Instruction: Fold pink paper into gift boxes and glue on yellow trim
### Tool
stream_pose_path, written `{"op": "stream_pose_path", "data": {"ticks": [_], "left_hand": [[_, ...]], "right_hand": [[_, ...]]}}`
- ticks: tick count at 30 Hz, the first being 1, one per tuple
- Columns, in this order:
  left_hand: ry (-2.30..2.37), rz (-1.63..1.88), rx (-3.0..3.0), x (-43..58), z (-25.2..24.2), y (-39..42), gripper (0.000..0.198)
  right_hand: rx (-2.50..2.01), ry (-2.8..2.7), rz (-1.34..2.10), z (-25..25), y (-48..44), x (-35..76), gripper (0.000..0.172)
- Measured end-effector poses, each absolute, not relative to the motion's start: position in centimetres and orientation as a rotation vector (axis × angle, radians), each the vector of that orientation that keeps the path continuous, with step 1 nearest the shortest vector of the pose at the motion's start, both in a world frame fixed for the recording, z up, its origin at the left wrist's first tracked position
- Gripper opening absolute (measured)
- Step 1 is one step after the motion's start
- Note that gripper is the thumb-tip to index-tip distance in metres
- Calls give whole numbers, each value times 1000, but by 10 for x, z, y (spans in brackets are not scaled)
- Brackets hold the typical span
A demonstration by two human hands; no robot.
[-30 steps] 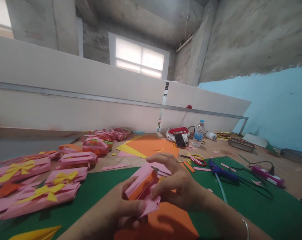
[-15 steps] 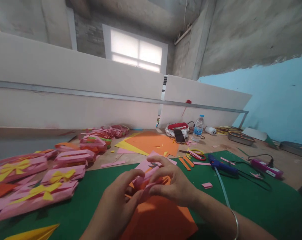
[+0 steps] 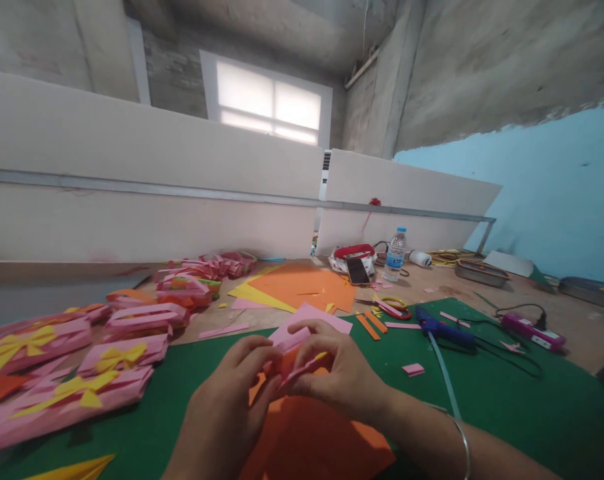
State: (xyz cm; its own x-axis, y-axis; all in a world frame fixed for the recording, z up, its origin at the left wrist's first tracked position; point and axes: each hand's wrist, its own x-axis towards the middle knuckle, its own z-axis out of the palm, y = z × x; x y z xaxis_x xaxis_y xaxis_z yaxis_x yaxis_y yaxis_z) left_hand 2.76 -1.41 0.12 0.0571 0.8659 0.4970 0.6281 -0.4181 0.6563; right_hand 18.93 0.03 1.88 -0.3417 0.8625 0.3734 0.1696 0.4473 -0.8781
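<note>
My left hand [image 3: 227,393] and my right hand [image 3: 339,370] meet near the middle, both closed on a small pink and orange paper piece [image 3: 288,363]. The thumbs and fingers of both hands pinch its near edge, and a bit of yellow shows by the right fingers. Below the hands lies an orange sheet [image 3: 317,440] on the green mat [image 3: 502,413]. Just beyond the fingers is a flat pink sheet [image 3: 312,316]. The fingers cover much of the held piece.
Folded pink pieces with yellow bows [image 3: 77,387] fill the left. Farther back are orange sheets [image 3: 302,283], scissors [image 3: 395,308], a phone [image 3: 357,271] and a water bottle [image 3: 395,257]. A blue glue gun [image 3: 447,333] and purple power strip [image 3: 532,332] lie right.
The fingers have shifted on the held paper, and more orange and some yellow now show between them. The right hand has tilted slightly. The view has moved a little.
</note>
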Motion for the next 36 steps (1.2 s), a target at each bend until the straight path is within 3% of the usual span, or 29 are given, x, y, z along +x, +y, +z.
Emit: {"op": "stream_pose_path", "data": {"ticks": [4,9,13,26,30,36], "left_hand": [[1458,1247,2042,24,-2,-8,2],[1317,1207,1767,24,0,-5,12],[1373,1189,1679,22,7,-6,8],[1167,993,1707,23,3,-3,21],[1075,896,1466,19,3,0,25],[1006,928,1199,26,7,-10,28]], "right_hand": [[-874,-1824,906,17,0,190,16],[-930,-1804,886,17,2,191,11],[-976,-1777,980,17,3,192,6],[-915,-1891,812,13,7,193,10],[-952,-1852,682,12,7,192,15],[-1088,-1772,746,10,6,190,16]]}}
